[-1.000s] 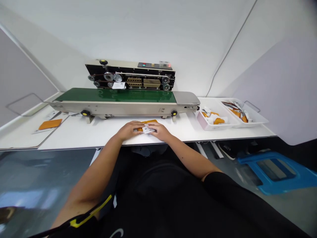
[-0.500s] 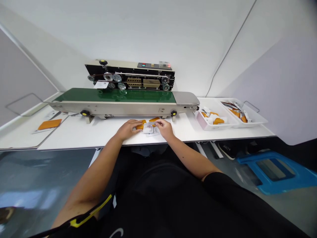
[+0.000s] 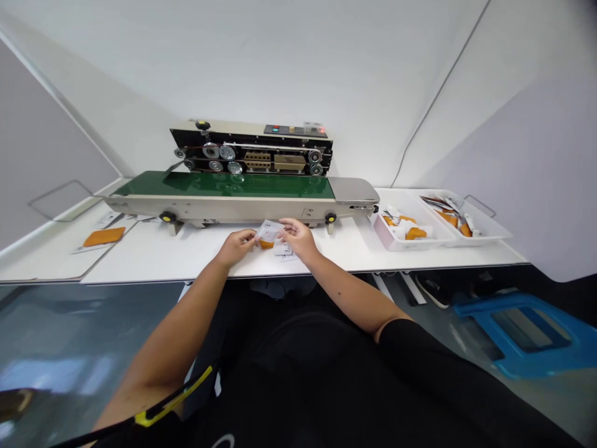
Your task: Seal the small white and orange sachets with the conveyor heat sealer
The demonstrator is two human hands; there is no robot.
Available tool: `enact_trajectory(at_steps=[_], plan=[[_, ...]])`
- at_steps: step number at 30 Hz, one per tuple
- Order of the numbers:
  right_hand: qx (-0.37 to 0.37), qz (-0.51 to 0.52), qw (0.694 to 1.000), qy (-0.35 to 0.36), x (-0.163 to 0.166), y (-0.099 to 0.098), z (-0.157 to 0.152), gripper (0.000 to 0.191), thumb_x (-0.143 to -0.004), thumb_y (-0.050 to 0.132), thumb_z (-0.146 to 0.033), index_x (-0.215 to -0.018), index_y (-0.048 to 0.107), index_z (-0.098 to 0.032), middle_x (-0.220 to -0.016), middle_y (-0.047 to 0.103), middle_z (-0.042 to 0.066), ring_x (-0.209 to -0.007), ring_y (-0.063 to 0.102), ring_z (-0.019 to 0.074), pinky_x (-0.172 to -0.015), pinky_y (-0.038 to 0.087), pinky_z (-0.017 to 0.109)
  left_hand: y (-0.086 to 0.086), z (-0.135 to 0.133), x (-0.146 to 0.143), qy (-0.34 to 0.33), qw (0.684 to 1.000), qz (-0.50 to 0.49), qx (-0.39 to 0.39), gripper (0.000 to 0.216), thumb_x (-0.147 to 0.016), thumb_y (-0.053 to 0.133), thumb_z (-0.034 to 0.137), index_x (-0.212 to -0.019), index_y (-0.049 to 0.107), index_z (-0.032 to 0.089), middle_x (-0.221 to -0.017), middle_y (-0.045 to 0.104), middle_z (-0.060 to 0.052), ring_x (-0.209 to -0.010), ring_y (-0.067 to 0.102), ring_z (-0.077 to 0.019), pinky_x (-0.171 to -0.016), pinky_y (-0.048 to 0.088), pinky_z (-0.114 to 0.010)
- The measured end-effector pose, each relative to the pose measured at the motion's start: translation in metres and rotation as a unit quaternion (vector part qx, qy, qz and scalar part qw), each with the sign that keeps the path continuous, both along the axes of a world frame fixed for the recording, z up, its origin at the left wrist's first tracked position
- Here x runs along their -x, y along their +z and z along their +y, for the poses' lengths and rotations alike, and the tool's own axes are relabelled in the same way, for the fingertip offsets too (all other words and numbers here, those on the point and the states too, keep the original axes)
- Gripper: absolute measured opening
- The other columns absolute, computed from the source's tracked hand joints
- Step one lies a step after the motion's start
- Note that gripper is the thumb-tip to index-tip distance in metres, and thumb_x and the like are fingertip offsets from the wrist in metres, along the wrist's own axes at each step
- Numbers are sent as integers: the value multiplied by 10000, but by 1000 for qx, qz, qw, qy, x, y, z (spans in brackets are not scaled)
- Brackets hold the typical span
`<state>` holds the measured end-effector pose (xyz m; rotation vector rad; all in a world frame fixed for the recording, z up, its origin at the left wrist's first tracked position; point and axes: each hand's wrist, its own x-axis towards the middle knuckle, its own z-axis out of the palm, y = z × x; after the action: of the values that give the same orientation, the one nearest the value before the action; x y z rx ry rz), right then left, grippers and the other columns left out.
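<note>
My left hand (image 3: pixel 237 246) pinches the left edge of a small, clear-and-white printed plastic bag (image 3: pixel 269 230). At its right edge are the fingers of my right hand (image 3: pixel 298 239), closed on the bag. An orange piece (image 3: pixel 266 244) shows at the bag's lower part; whether it lies inside or behind it, I cannot tell. More white printed packets (image 3: pixel 282 249) lie on the table under my right hand. Just behind both hands stands a band sealing machine (image 3: pixel 252 152) with a green conveyor belt (image 3: pixel 261 185). A thin packet (image 3: pixel 174 168) tilts at the left end of its rollers.
To the right, two white bins (image 3: pixel 410 241) hold orange pieces and white packets. An orange piece (image 3: pixel 104 236) rests on a packet at the table's left. A blue plastic stool (image 3: pixel 527 323) stands on the floor at right. The table's front edge (image 3: pixel 364 271) runs before me.
The bag has been raised and turned between my hands, and the orange pieces beside it are now mostly out of sight. On the machine, the packet has shifted left and tipped edge-on.
</note>
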<state>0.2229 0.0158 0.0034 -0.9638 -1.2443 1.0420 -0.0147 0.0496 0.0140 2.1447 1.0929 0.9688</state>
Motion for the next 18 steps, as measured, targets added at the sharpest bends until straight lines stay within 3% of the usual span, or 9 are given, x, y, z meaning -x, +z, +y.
enact_trajectory(at_steps=[2,5,8,11,14,18], plan=[[16,-36,999,5,9,2,2,400,-778,813,-391,-1127,742,-208,-1051,779,67,-797,737,177,-684,605,282,1,-1,1,10,1000,-20,13,443,-901,641,607,-867,769,184,-845,799,-67,-774,712,-214,-739,552,-293],[28,-97,995,20,15,12,6,298,-813,806,-432,-983,767,-191,-919,783,51,-769,720,180,-646,582,267,3,-3,-1,-4,999,-25,19,462,-878,666,639,-927,784,195,-955,823,-86,-881,742,-249,-808,571,-327],[6,-69,997,-19,-2,41,16,346,-880,747,-478,-1079,733,-194,-916,771,43,-724,719,167,-575,549,234,6,-4,-3,-24,1000,-15,5,491,-876,681,640,-1057,783,195,-1077,822,-112,-971,749,-276,-855,572,-360],[-26,-39,992,-118,-50,89,35,399,-990,608,-456,-1291,631,-195,-935,756,53,-609,690,128,-495,487,197,6,-4,-3,-44,999,-8,9,516,-888,678,624,-1151,755,188,-1078,821,-116,-966,753,-274,-865,570,-374],[-65,-94,962,-250,-113,133,59,384,-1031,547,-406,-1324,608,-166,-840,718,38,-543,645,105,-484,461,180,4,-1,-3,-40,999,-3,4,504,-883,677,629,-1131,758,197,-1076,817,-106,-977,745,-272,-875,572,-379],[11,-127,935,-330,-166,156,87,263,-1021,592,-316,-1183,641,-115,-674,634,-6,-497,592,97,-478,443,167,-2,5,-2,-20,1000,-3,-15,498,-864,685,647,-1087,771,210,-1070,806,-99,-967,732,-267,-891,575,-387]])
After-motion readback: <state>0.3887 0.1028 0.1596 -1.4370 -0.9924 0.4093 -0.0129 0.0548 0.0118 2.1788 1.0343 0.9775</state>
